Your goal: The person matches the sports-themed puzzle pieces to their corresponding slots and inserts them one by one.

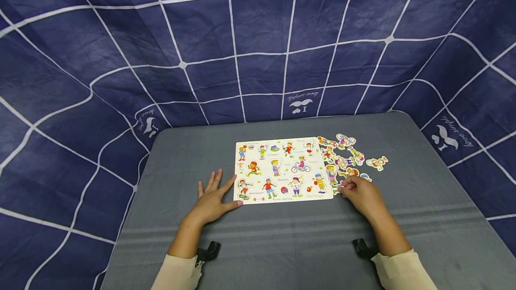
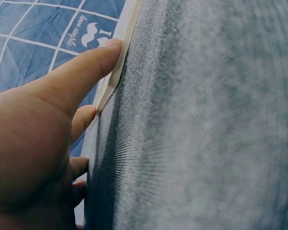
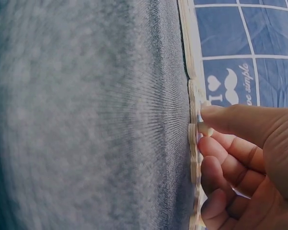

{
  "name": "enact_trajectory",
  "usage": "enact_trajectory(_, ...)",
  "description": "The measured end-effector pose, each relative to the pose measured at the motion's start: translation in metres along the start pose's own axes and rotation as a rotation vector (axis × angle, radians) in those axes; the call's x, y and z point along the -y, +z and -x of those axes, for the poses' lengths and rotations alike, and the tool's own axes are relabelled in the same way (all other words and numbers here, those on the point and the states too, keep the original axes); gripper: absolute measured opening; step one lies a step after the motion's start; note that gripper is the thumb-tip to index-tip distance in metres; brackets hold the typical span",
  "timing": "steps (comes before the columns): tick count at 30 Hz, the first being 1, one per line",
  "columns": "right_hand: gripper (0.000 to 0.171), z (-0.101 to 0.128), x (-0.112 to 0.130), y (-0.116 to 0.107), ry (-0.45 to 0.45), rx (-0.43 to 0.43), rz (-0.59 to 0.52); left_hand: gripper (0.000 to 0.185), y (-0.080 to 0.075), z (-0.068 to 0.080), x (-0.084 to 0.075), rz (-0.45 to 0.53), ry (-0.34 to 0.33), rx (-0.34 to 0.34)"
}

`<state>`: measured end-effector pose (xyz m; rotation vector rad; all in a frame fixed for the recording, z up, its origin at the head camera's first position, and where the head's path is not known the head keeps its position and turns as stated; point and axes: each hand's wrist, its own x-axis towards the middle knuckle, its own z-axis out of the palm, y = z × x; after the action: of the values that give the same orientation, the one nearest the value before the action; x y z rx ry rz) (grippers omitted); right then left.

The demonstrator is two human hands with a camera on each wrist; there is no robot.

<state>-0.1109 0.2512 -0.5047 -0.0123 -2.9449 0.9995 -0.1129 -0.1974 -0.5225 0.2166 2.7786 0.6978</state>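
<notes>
A pale wooden puzzle board (image 1: 288, 182) printed with sports figures lies flat on the table. My left hand (image 1: 211, 202) is spread at its left side, with the thumb on the near left corner and the index fingertip at the left edge. In the left wrist view the left thumb (image 2: 93, 62) rests along the board's edge. At the right side of the board my right hand (image 1: 363, 196) pinches a small puzzle piece (image 3: 206, 128) between thumb and finger, low over other pieces. Most of that piece is hidden by the fingers.
Several loose figure-shaped puzzle pieces (image 1: 344, 161) lie in a heap against the board's right edge, some overlapping. One puzzle piece (image 1: 377, 163) lies apart to the right. The grey cloth-covered table (image 1: 282, 245) meets a blue checked curtain (image 1: 262, 79) behind and at the sides.
</notes>
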Motion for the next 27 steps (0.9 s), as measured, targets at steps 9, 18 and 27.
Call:
enact_trajectory(9, 0.010, 0.001, 0.001, -0.001, -0.015, -0.022, 0.010, 0.090, 0.000, 0.001, 0.000, -0.007, 0.004, -0.010)
enact_trajectory(18, 0.008, 0.004, 0.009, -0.003, -0.038, -0.061, -0.017, 0.091, 0.001, -0.001, 0.001, -0.010, 0.007, -0.016)
enact_trajectory(27, 0.008, 0.004, 0.019, 0.000, -0.133, -0.142, -0.025, 0.091, 0.001, 0.000, 0.000, -0.001, 0.005, -0.014)
